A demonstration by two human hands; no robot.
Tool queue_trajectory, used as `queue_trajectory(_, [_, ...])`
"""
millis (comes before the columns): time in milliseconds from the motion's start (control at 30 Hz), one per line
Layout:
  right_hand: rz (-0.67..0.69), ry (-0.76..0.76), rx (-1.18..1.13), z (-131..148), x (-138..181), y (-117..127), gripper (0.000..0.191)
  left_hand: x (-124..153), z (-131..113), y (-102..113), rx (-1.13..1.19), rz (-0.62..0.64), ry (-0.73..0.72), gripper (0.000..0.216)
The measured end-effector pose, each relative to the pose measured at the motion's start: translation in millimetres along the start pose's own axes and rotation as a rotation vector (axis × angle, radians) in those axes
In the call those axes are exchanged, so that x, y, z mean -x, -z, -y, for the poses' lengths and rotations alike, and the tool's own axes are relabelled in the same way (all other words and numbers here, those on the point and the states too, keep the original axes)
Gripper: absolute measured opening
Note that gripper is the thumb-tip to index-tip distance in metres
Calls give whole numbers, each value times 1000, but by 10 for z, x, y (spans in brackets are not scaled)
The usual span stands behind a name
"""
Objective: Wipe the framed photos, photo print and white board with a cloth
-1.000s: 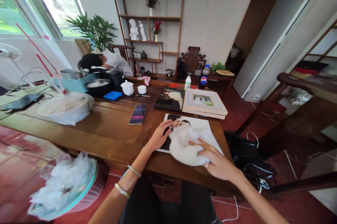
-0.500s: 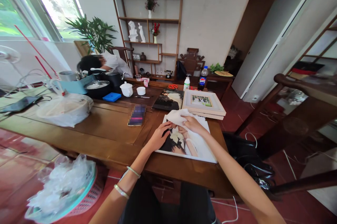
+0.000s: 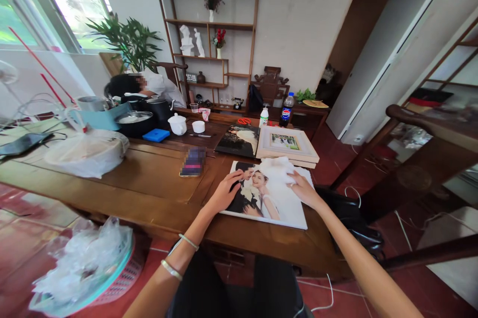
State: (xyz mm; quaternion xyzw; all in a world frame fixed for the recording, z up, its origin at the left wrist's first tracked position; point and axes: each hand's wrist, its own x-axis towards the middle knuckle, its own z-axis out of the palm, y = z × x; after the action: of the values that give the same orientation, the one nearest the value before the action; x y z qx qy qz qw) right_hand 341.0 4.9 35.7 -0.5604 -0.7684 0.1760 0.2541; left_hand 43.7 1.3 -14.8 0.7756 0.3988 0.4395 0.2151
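A wedding photo panel (image 3: 274, 203) lies flat near the table's front edge, showing a couple on a white ground. My left hand (image 3: 227, 191) rests on its left edge, fingers stretched out over the dark part of the picture. Over the panel's upper right part, my right hand (image 3: 301, 187) presses a white cloth (image 3: 277, 170) against the surface, fingers closed on it. Behind the panel lie a dark photo panel (image 3: 238, 140) and a cream picture frame (image 3: 306, 145), which sits on another pale piece.
A phone (image 3: 193, 161) lies left of the panel. Farther back stand a white lidded pot (image 3: 177, 124), a white cup (image 3: 198, 127), a white bottle (image 3: 264, 117) and a cola bottle (image 3: 287, 110). A basket of plastic bags (image 3: 119, 273) stands on the floor. Someone leans on the table's far side.
My right hand has moved right with the white cloth, from the couple's heads to the panel's upper right, uncovering the faces. My left hand has stayed on the left edge.
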Motion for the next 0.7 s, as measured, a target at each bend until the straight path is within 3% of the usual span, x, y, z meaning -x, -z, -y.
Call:
queue_trajectory(100, [-6, 9, 23, 18, 201, 8, 43, 0, 3, -3, 0, -3, 0, 32])
queue_trajectory(267, [35, 300, 96, 541, 774, -88, 47, -1, 0, -2, -13, 5, 18, 32])
queue_trajectory(433, [225, 417, 30, 949, 1178, -126, 49, 2, -7, 16, -9, 17, 15, 33])
queue_trajectory(533, [211, 337, -55, 804, 1073, -146, 43, 2, -8, 27, -5, 26, 11, 33])
queue_trajectory(700, [92, 49, -32, 308, 471, -150, 42, -5, 9, 23, -12, 37, 9, 33])
